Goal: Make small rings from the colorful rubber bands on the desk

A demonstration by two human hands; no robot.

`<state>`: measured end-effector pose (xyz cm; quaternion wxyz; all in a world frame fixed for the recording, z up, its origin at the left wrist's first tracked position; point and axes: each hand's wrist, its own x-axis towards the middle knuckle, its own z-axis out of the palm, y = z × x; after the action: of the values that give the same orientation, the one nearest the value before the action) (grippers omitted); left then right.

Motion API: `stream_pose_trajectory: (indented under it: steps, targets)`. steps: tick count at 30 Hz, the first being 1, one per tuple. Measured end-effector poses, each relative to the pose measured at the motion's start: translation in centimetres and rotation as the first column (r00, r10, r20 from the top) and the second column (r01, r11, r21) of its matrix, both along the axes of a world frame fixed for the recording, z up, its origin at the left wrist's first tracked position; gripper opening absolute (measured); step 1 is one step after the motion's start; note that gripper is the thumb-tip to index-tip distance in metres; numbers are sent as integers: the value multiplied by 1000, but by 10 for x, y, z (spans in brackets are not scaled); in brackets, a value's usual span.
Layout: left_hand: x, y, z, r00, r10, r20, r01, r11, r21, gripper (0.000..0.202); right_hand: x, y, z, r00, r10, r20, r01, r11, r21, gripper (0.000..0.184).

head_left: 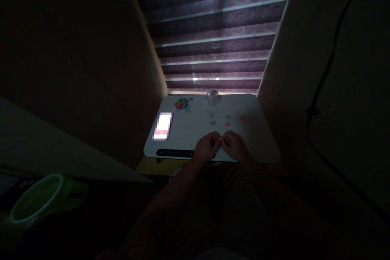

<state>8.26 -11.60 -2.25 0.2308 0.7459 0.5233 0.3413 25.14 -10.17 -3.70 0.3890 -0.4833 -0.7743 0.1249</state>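
Over the front part of a white lap table (258,138), my left hand (207,146) and my right hand (234,146) meet with fingers pinched. Between their fingertips shows a small yellow elastic band (220,139), gripped from both sides. Just beyond the hands several small coloured bands lie apart on the tabletop: a blue band (212,115), a purple band (213,122), a green band (228,116), a red band (228,124) and a pink band (243,117). A heap of mixed bands (181,103) sits at the far left, a few strays beside it.
A clear rounded container (212,98) stands at the table's back edge, before a pleated blind (213,40). A lit phone (163,126) lies at the left. Along the front edge runs a dark slot (175,153). A green basket (48,199) is at lower left; a cable (329,65) hangs right.
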Motion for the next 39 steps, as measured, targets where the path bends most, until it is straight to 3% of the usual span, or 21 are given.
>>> stream_pose_trajectory:
  steps: [11, 19, 30, 39]
  targets:
    - [0, 1, -2, 1000, 20, -9, -20, 1000, 7, 22, 0, -2, 2, 1000, -8, 29, 8, 1000, 8, 10]
    - [1, 0, -2, 998, 0, 68, -2, 1000, 29, 19, 0, 1, -1, 999, 13, 41, -15, 999, 52, 11]
    - [2, -3, 5, 993, -48, 109, 42, 998, 57, 13, 3, 2, -4, 997, 78, 29, -79, 997, 28, 12]
    - [-1, 0, -2, 998, 37, 42, -37, 999, -4, 18, -1, 0, 5, 997, 75, -33, -74, 997, 34, 14]
